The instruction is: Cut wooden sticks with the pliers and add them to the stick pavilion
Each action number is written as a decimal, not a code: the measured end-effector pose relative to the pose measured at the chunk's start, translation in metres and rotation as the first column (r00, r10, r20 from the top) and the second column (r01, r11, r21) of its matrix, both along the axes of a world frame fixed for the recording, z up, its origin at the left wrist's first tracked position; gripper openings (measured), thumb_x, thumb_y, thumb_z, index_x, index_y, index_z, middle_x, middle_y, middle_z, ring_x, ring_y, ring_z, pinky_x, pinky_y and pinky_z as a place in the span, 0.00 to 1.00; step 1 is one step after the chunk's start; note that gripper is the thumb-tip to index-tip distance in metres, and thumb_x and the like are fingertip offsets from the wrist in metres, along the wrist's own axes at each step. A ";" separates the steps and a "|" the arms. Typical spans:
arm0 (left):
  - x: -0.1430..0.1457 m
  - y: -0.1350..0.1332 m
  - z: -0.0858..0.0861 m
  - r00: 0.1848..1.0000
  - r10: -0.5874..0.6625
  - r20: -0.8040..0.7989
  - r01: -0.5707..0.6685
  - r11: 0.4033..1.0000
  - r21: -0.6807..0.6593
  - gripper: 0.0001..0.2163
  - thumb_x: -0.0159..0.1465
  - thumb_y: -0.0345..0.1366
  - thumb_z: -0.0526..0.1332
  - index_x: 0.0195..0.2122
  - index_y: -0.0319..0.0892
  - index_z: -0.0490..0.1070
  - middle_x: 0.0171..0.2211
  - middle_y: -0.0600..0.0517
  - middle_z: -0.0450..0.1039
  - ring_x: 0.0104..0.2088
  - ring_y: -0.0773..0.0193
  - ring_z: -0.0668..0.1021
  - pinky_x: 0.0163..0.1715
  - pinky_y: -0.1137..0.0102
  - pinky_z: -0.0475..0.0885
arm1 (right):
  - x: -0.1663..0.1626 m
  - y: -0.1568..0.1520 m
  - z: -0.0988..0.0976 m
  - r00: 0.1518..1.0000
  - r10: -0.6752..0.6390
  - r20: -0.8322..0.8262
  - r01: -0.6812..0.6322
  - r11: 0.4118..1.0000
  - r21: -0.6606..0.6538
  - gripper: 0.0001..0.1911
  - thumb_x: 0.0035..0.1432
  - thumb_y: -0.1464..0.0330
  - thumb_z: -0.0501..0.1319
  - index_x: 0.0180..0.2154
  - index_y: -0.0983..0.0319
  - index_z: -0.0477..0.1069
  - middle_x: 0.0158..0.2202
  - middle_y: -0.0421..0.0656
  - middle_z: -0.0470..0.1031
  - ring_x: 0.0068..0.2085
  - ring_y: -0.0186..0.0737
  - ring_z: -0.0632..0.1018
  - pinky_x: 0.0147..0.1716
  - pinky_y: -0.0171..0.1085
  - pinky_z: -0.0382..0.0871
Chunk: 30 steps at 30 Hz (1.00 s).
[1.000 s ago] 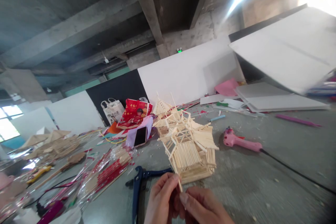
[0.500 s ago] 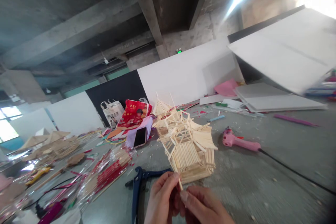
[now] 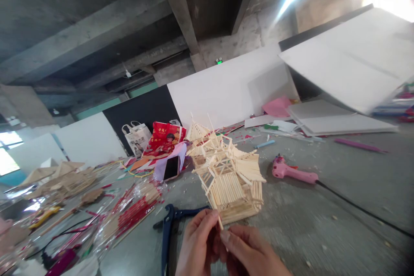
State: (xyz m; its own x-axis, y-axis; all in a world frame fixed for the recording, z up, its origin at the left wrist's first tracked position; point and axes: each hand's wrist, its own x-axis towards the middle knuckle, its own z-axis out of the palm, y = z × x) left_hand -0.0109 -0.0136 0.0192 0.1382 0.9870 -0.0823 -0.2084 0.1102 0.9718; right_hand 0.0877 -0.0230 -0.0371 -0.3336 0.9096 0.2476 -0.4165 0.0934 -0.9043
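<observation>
Low in the head view, a thin pale wooden stick (image 3: pixel 220 223) is pinched between my two hands. My left hand (image 3: pixel 198 241) has thumb and fingertips closed on it near its upper end. The fingers of my right hand (image 3: pixel 247 248) are closed on it lower down, the thumb on top; the stick's lower part is hidden by the fingers. Just beyond my fingertips stands a small building model (image 3: pixel 228 187) made of many such sticks, with slatted walls and flared roofs. A dark blue cutter-like tool (image 3: pixel 168 228) lies to the left of my left hand.
A pink glue gun (image 3: pixel 296 172) with a black cord lies right of the model. Bagged red and pale sticks (image 3: pixel 137 213) lie to the left. Behind are a phone (image 3: pixel 171 168), a red bag (image 3: pixel 164 138) and a white tote (image 3: pixel 137 138). White boards (image 3: pixel 343 120) lie back right.
The view has shifted very slightly, so the surroundings sit a little further left. Both hands keep their pinch on the stick, with almost no visible movement.
</observation>
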 end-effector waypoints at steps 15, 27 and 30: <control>-0.006 0.009 -0.009 0.999 0.033 0.031 -0.031 0.998 -0.062 0.09 0.54 0.40 0.60 0.27 0.38 0.71 0.11 0.59 0.61 0.11 0.73 0.62 0.11 0.77 0.50 | -0.001 0.002 -0.002 1.000 -0.007 0.016 0.008 0.997 -0.076 0.30 0.52 0.45 0.54 0.23 0.68 0.64 0.15 0.39 0.60 0.16 0.27 0.61 0.14 0.26 0.50; -0.005 0.010 -0.009 0.992 0.060 0.112 -0.041 0.985 -0.168 0.12 0.50 0.41 0.62 0.29 0.36 0.73 0.17 0.55 0.67 0.15 0.71 0.67 0.12 0.77 0.59 | -0.003 0.000 0.002 0.999 -0.030 0.039 0.034 0.994 -0.108 0.28 0.53 0.47 0.54 0.24 0.67 0.63 0.14 0.38 0.58 0.16 0.27 0.59 0.14 0.26 0.47; -0.005 0.012 -0.009 0.990 0.067 0.123 -0.045 0.984 -0.174 0.12 0.50 0.41 0.62 0.29 0.36 0.73 0.18 0.55 0.67 0.16 0.71 0.68 0.12 0.77 0.59 | -0.001 -0.001 0.005 0.998 -0.022 0.055 0.027 0.995 -0.092 0.28 0.52 0.48 0.53 0.23 0.68 0.63 0.14 0.38 0.57 0.16 0.27 0.58 0.14 0.27 0.46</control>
